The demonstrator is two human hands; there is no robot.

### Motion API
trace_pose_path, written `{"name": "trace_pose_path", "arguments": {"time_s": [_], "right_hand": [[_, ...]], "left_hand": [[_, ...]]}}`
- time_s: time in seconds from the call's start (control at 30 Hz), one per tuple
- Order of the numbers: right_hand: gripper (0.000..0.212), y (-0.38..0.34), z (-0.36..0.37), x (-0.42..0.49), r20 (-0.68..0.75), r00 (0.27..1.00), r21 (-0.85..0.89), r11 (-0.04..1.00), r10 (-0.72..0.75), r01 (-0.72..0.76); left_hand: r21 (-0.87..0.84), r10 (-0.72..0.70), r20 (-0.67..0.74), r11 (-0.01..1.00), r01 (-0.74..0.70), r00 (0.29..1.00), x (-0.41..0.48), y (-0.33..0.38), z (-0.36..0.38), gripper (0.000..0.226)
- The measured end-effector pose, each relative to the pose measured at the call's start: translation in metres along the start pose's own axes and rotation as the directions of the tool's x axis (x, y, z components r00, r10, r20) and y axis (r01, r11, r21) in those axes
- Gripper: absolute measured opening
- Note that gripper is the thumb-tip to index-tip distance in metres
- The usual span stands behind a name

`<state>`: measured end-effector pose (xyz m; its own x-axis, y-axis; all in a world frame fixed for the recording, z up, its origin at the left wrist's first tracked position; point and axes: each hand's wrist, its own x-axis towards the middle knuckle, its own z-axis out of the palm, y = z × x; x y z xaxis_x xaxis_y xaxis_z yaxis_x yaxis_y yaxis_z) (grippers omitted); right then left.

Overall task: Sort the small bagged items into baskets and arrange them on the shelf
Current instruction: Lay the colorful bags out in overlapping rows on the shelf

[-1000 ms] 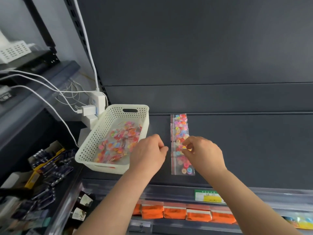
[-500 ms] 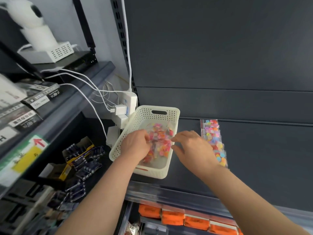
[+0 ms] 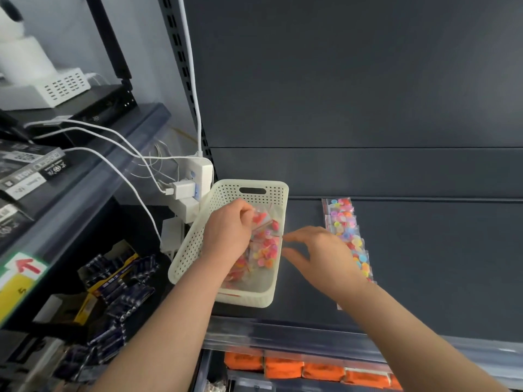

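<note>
Left hand (image 3: 227, 236) now in basket (image 3: 188, 250), pinching bag (image 3: 263, 219)

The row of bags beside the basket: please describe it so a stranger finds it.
On the dark grey shelf stands a white perforated basket. Right of it, the row of bags lies flat in one overlapping line, front to back. The bags in the basket are heaped loosely instead.

A dark grey back panel (image 3: 353, 80) rises behind the shelf (image 3: 424, 264); the pale wall (image 3: 147, 52) at left seems evenly lit.
</note>
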<state>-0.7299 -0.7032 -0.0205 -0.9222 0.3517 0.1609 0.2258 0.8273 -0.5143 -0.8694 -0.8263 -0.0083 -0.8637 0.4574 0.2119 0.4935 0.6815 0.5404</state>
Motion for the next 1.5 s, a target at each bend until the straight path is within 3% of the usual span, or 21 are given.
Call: {"name": "trace_pose_path", "arguments": {"time_s": [0.13, 0.23, 0.4, 0.47, 0.53, 0.57, 0.63, 0.7, 0.77, 0.97, 1.07, 1.4, 1.5], "right_hand": [[0.047, 0.004, -0.014, 0.000, -0.130, 0.989, 0.114, 0.992, 0.070, -0.055], [0.051, 0.008, -0.025, -0.002, -0.106, 0.989, 0.199, 0.977, 0.100, -0.077], [0.004, 0.027, -0.037, -0.019, -0.061, 0.972, 0.450, 0.876, 0.225, -0.175], [0.008, 0.038, -0.041, -0.029, -0.029, 0.950, 0.586, 0.776, 0.310, -0.235], [0.011, 0.047, -0.046, -0.038, 0.061, 0.918, 0.764, 0.573, 0.391, -0.295], [0.012, 0.051, -0.049, -0.042, 0.091, 0.906, 0.807, 0.502, 0.412, -0.309], [0.013, 0.060, -0.053, -0.050, 0.131, 0.893, 0.816, 0.464, 0.431, -0.344], [0.014, 0.067, -0.056, -0.057, 0.169, 0.885, 0.796, 0.469, 0.433, -0.382], [0.012, 0.074, -0.058, -0.065, 0.165, 0.880, 0.770, 0.500, 0.445, -0.397], [0.010, 0.090, -0.057, -0.082, 0.120, 0.883, 0.507, 0.736, 0.455, -0.448], [0.009, 0.096, -0.050, -0.088, 0.140, 0.889, 0.328, 0.826, 0.437, -0.458], [0.022, 0.094, -0.039, -0.089, 0.121, 0.877, 0.130, 0.868, 0.465, -0.478], [0.025, 0.097, -0.036, -0.090, 0.102, 0.872, 0.093, 0.868, 0.480, -0.488]], "left_hand": [[-0.155, 0.069, 0.109, 0.987, -0.051, 0.992, -0.009, 0.022, -0.015, 0.020], [-0.244, 0.170, 0.224, 0.963, -0.114, 0.960, -0.020, 0.042, -0.012, 0.021], [-0.304, 0.248, 0.251, 0.938, -0.167, 0.936, -0.036, 0.070, 0.007, 0.034], [-0.353, 0.215, 0.284, 0.930, -0.106, 0.934, -0.043, 0.076, 0.016, 0.045], [-0.380, 0.132, 0.391, 0.925, 0.030, 0.911, -0.051, 0.081, 0.026, 0.055], [-0.382, 0.091, 0.436, 0.920, 0.093, 0.896, -0.055, 0.082, 0.032, 0.054], [-0.449, 0.022, 0.463, 0.868, 0.213, 0.886, -0.063, 0.088, 0.040, 0.035], [-0.502, -0.018, 0.471, 0.816, 0.285, 0.882, -0.071, 0.095, 0.045, 0.015], [-0.460, -0.013, 0.500, 0.843, 0.278, 0.866, -0.077, 0.099, 0.050, 0.009], [-0.246, -0.031, 0.594, 0.944, 0.218, 0.804, -0.088, 0.102, 0.062, 0.011], [-0.106, -0.053, 0.589, 0.984, 0.142, 0.806, -0.094, 0.094, 0.069, 0.008], [0.056, -0.088, 0.529, 0.996, 0.069, 0.844, -0.104, 0.090, 0.079, 0.019], [0.092, -0.078, 0.529, 0.995, 0.034, 0.845, -0.104, 0.090, 0.078, 0.032]]}}
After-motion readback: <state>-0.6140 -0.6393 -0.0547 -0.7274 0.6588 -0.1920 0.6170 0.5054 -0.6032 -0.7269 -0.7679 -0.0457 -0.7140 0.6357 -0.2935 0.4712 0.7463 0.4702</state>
